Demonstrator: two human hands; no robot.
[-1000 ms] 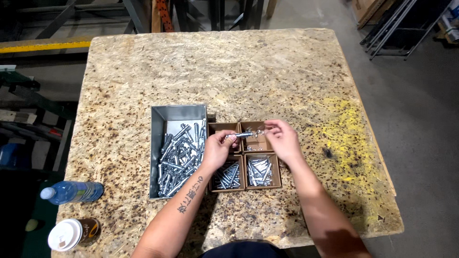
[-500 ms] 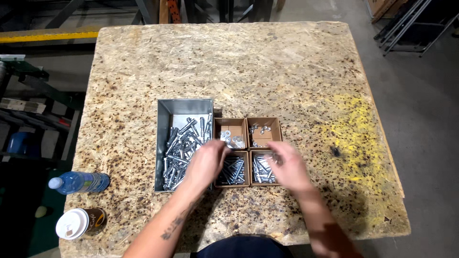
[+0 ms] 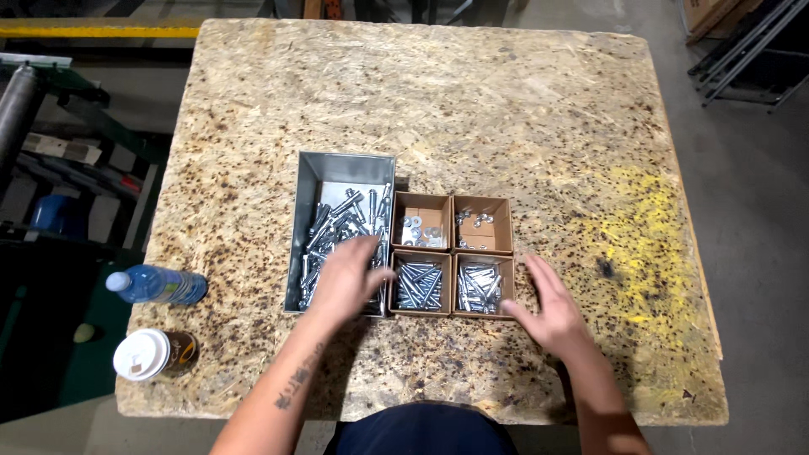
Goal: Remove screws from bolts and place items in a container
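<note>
Down near the bench [image 3: 506,109] edge, a paper cup with a white lid [image 3: 152,354] stands beside a blue water bottle [image 3: 158,285] that lies on its side. Further in, the left hand [image 3: 347,282] reaches into the grey metal bin [image 3: 312,181] full of silver bolts [image 3: 337,227]. Its fingers curl down among them, but I cannot tell if they hold one. The right hand [image 3: 549,312] lies flat and open, holding nothing, just beside four small brown boxes [image 3: 452,254]. The near two boxes hold bolts. The far two hold little washers and nuts.
</note>
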